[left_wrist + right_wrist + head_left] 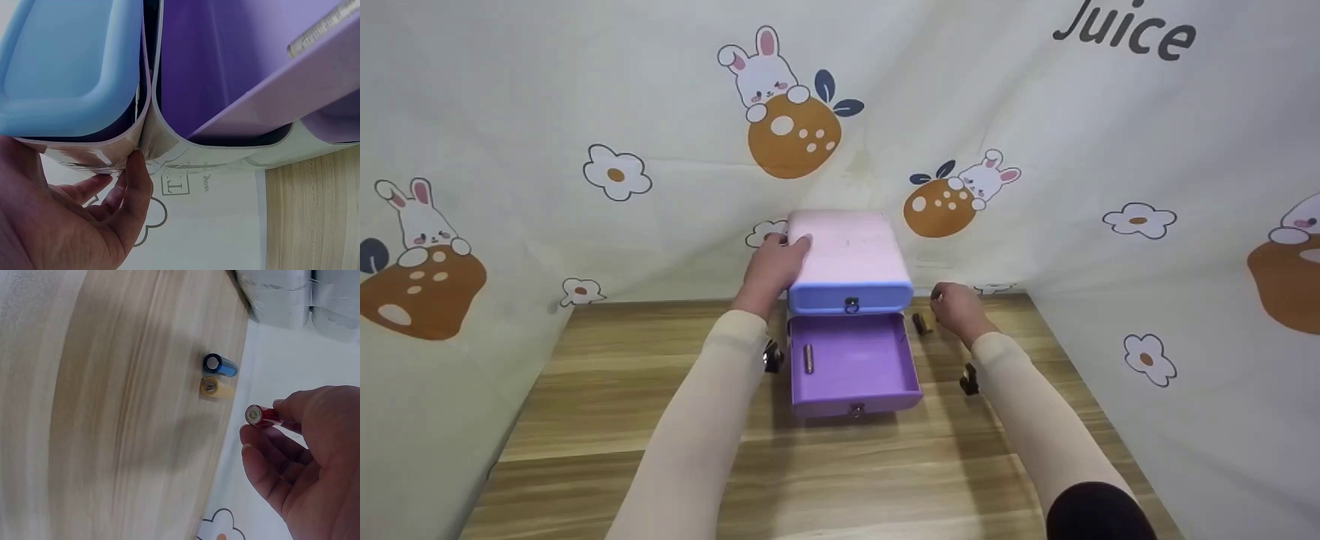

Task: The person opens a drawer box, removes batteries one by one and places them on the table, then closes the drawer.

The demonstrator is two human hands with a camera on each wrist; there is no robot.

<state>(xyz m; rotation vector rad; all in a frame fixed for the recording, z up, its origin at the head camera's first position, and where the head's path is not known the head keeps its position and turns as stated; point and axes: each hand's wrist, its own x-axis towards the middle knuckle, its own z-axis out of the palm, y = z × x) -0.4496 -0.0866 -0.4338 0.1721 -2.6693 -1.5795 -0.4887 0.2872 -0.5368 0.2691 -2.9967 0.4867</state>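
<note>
A small two-tier drawer cabinet [851, 247], pink on top, stands against the backdrop. Its blue upper drawer [825, 298] is pushed in, while the purple lower drawer [862, 360] is pulled out with one battery [808, 358] lying at its left. My left hand [776, 270] grips the upper tier's left side, thumb on top and fingers down the side. Right of the cabinet, my right hand [304, 455] pinches a red battery [261, 415] between thumb and fingers. Close by, a blue battery [220, 365] and a yellow battery [216, 388] stand side by side on the table.
The wood-grain table [607, 420] runs up to a white backdrop [675, 225] printed with rabbits and flowers, which also hangs along both sides. Metal ring pulls [852, 304] hang on the drawer fronts.
</note>
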